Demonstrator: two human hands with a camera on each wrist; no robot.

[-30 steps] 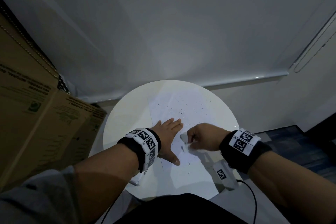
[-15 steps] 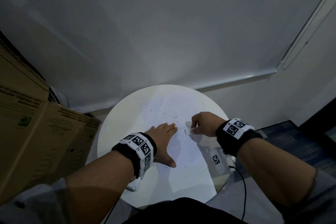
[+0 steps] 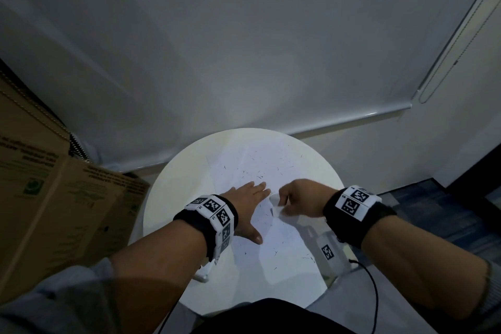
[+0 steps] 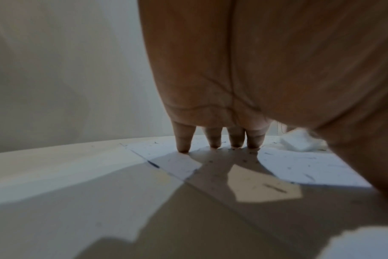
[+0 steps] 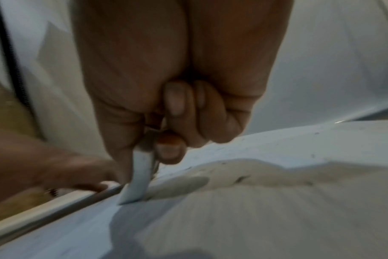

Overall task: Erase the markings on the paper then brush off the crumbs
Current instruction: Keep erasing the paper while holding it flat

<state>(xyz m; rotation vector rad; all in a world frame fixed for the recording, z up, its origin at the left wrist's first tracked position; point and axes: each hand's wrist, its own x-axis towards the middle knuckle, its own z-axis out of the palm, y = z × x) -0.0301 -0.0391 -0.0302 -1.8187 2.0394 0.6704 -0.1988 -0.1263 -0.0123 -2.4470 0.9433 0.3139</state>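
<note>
Where paper [image 3: 279, 241] lies, round white table [image 3: 173, 198].

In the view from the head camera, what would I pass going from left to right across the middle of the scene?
Cardboard box → left hand pressed flat on the paper → white eraser → right hand pinching it → black wristband with checkered tags.
</note>
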